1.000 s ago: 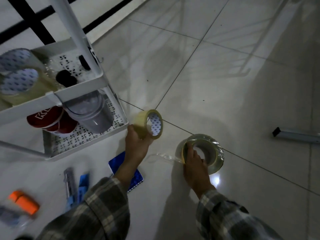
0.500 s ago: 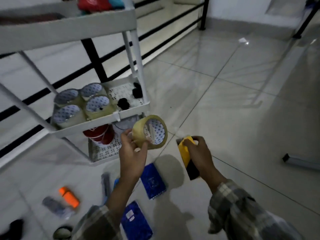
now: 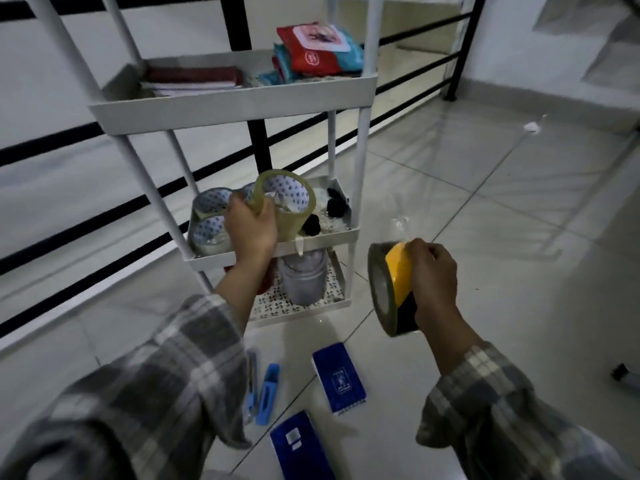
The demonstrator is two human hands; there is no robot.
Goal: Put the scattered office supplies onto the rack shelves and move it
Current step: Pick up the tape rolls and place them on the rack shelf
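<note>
The clear packing-tape roll with a dotted core hovers over the white plastic rack's crowded middle shelf, the left hand grip clamped on it. The right hand grip clamps a yellow-and-black tape roll. The clear roll's dangling tail might stick to the rim and drag it off.

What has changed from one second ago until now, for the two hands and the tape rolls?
The left hand carried its clear tape roll up from near the floor to the front of the middle shelf. The right hand took hold of the yellow-black tape roll on the floor and lifted it. Unchanged: the blue notepads and cutters lie on the floor.
</note>
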